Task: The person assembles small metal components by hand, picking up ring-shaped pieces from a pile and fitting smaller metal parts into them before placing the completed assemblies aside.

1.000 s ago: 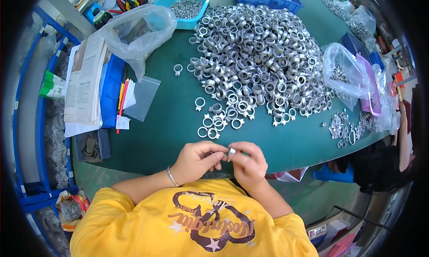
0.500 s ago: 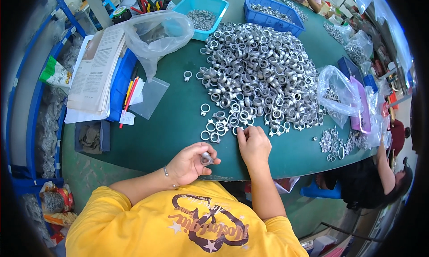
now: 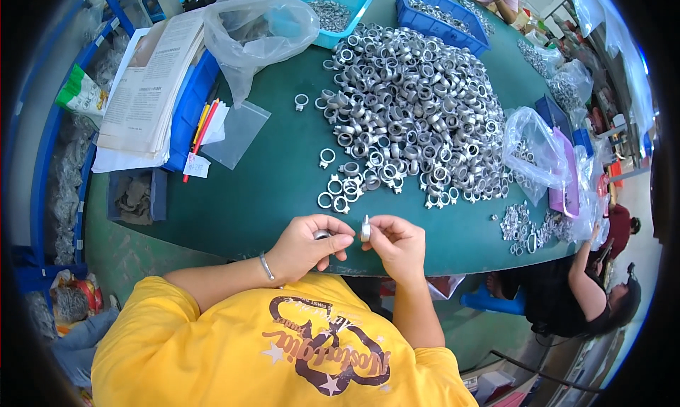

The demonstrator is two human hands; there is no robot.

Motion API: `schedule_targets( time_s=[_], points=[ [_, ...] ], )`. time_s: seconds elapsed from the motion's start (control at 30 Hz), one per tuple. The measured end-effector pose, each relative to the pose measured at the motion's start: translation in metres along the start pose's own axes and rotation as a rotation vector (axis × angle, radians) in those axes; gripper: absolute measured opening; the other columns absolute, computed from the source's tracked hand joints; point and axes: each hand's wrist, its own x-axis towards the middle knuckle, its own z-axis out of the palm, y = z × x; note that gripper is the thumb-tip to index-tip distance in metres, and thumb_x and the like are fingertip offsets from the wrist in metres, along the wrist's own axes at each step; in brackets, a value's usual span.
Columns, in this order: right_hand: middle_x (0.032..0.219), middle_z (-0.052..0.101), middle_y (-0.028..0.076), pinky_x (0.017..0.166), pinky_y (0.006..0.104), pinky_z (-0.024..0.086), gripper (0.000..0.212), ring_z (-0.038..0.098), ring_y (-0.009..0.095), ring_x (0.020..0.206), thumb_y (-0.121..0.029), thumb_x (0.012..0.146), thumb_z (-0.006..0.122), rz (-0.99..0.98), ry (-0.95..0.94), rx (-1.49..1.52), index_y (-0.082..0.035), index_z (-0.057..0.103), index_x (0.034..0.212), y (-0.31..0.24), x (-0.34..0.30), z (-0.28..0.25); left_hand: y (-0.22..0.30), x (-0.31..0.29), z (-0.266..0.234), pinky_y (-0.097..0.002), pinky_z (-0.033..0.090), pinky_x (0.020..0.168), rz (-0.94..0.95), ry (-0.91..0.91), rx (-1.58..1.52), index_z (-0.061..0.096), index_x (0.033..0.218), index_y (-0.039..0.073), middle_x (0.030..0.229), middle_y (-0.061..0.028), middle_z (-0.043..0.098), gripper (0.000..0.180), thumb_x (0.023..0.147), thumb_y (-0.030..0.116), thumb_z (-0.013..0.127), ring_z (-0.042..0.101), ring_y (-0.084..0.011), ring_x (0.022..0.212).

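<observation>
We have a single view, a wide fisheye worn on the head, looking steeply down and forward over the green desk [image 3: 234,201]. Our own yellow shirt [image 3: 283,350] fills 6 o'clock, close under the lens; the desk's far edge curves away toward 12 o'clock. Straight edges bow near the dark rim.

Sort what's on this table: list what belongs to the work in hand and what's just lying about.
In use: left hand with a small metal part; right hand pinching a ring; ring pile.

Lying about: newspapers, empty clear bag, pens, small flat bag.
</observation>
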Motion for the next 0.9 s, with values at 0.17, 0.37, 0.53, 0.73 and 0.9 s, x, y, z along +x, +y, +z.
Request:
schedule_targets(
  time_s=[0.17, 0.37, 0.53, 0.73, 0.9],
  points=[
    [0.076, 0.064, 0.006, 0.056, 0.0206, 0.048, 0.008, 0.060, 0.008, 0.067, 0.003, 0.078, 0.063, -0.454, 0.035, -0.478, 0.003, 0.064, 0.085, -0.007, -0.005, 0.006, -0.002, 0.004, 0.002, -0.0168, 0.039, 0.045, 0.174, -0.040, 0.115, 0.062, 0.090, 0.000, 0.079, -0.0053, 0.059, 0.011, 0.080, 0.004, 0.065, 0.052, -0.0054, 0.054],
    [0.082, 0.063, 0.009, 0.061, 0.0225, 0.050, 0.014, 0.060, 0.012, 0.071, 0.004, 0.084, 0.055, -0.201, -0.041, 0.036, 0.004, 0.060, 0.097, 0.004, -0.004, 0.004, -0.011, 0.010, -0.002, -0.0189, 0.048, 0.055, 0.509, -0.069, 0.268, 0.063, 0.084, -0.003, 0.086, -0.0051, 0.056, 0.008, 0.077, -0.003, 0.066, 0.060, -0.0097, 0.066],
    [0.080, 0.062, 0.010, 0.060, 0.0230, 0.049, 0.019, 0.059, 0.012, 0.067, -0.003, 0.092, 0.046, -0.020, -0.129, 0.207, 0.007, 0.055, 0.105, 0.005, 0.000, -0.005, -0.009, 0.009, -0.002, -0.0212, 0.050, 0.061, 0.543, -0.068, 0.348, 0.064, 0.084, -0.003, 0.084, -0.0060, 0.056, 0.008, 0.077, -0.005, 0.064, 0.061, -0.0117, 0.068],
    [0.079, 0.061, 0.009, 0.058, 0.0221, 0.048, 0.021, 0.059, 0.012, 0.065, -0.007, 0.093, 0.045, 0.033, -0.181, 0.246, 0.007, 0.055, 0.106, 0.005, 0.001, -0.005, -0.007, 0.011, -0.004, -0.0211, 0.049, 0.061, 0.581, -0.050, 0.420, 0.064, 0.084, -0.003, 0.084, -0.0066, 0.057, 0.010, 0.075, -0.006, 0.065, 0.061, -0.0126, 0.068],
    [0.078, 0.061, 0.008, 0.058, 0.0216, 0.048, 0.021, 0.059, 0.011, 0.065, -0.008, 0.094, 0.045, 0.046, -0.180, 0.228, 0.006, 0.057, 0.105, 0.002, 0.000, -0.005, -0.006, 0.018, -0.004, -0.0213, 0.049, 0.060, 0.639, -0.077, 0.483, 0.065, 0.084, -0.002, 0.083, -0.0070, 0.058, 0.009, 0.075, -0.006, 0.065, 0.061, -0.0131, 0.068]
  ],
)
